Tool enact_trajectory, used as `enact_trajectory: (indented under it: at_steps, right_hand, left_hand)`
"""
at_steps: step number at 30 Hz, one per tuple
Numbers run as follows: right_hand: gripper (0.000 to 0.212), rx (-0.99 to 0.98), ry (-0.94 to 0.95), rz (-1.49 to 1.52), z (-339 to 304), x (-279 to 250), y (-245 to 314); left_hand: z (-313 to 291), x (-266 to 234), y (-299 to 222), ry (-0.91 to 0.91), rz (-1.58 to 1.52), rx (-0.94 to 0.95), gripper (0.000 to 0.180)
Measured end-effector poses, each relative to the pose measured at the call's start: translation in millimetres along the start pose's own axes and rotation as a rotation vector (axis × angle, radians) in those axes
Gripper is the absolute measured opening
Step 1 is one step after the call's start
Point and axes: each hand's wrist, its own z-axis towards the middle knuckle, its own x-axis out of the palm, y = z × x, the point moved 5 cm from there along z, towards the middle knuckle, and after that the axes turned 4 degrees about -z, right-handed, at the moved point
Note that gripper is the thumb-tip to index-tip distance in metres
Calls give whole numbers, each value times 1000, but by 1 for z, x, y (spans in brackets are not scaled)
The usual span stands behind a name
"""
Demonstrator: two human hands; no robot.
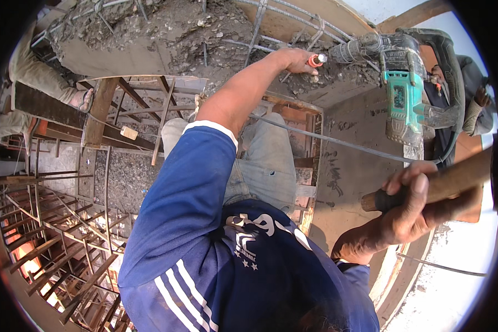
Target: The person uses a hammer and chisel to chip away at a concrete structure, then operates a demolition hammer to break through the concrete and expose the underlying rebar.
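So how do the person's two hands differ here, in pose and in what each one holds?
The left hand is stretched far out to the broken concrete, pinching a small orange-and-metal piece in its fingertips; the right hand is drawn back near the body, fist wrapped round a thick wooden handle. The left arm is almost straight, the right bent. The left hand is close beside the green demolition hammer, the right below it. Both are bare and closed on something.

The left hand (299, 60) pinches an orange-tipped chisel (317, 60) on broken concrete (166, 27); the right hand (406, 207) grips a wooden handle (454, 180).
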Motion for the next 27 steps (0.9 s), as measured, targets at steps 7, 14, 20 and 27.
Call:
enact_trajectory:
  at_steps: [7,14,20,27]
  right_hand:
    - [34,-15,-119,115,-46,45,-78]
    - [79,437,267,-59,-47,63,-66]
    - [19,-298,-13,307,-7,-38,8]
    - [76,514,382,-210,-94,99,-157]
  left_hand:
    - [1,5,8,-32,61,50,66]
    - [-5,-20,15,-11,106,-36,70]
    - [-3,3,1,4,59,-25,66]
    - [-16,9,23,-112,-14,-7,48]
